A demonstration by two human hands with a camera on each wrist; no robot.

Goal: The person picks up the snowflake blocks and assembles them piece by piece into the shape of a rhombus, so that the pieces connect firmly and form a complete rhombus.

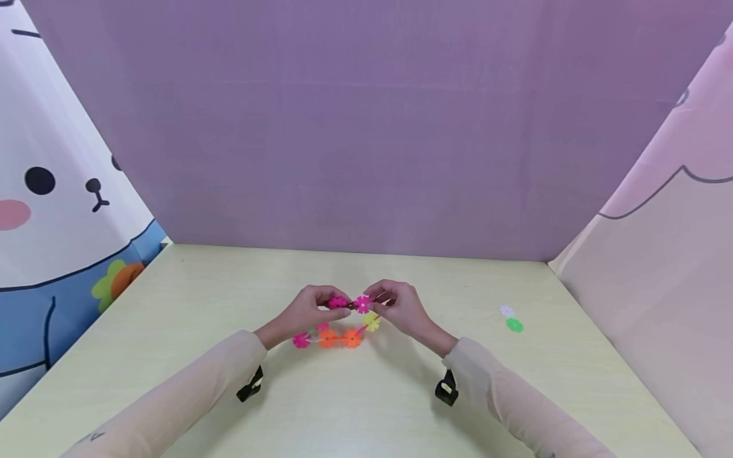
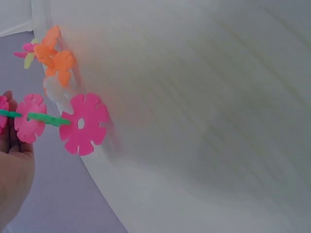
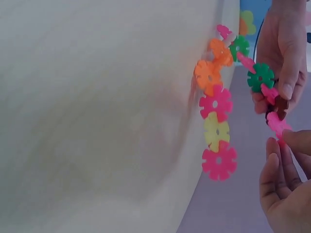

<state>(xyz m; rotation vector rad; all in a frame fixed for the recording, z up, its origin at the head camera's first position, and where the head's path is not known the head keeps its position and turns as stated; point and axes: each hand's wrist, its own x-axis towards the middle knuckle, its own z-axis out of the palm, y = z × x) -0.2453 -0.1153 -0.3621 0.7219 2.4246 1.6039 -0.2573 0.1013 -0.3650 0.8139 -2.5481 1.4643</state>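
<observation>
A chain of slotted plastic snowflake discs hangs between both hands above the table. My left hand (image 1: 308, 308) grips its upper part, near green discs (image 3: 261, 76) and a brown disc (image 3: 281, 106). With thumb and fingertips, my right hand (image 1: 405, 310) pinches a pink disc (image 1: 363, 304) beside the brown one. Below, the chain runs through a pink disc (image 2: 85, 124), a white disc (image 2: 57, 92), orange discs (image 1: 328, 338) and a yellow disc (image 1: 371, 321). A pink disc (image 3: 219, 160) forms the chain's other end, hanging free in the right wrist view.
A loose white disc (image 1: 506, 311) and a loose green disc (image 1: 515, 325) lie on the pale wooden table (image 1: 572, 394) at the right. A purple panel (image 1: 366, 127) stands at the back, with printed cloth (image 1: 57, 242) at the left side.
</observation>
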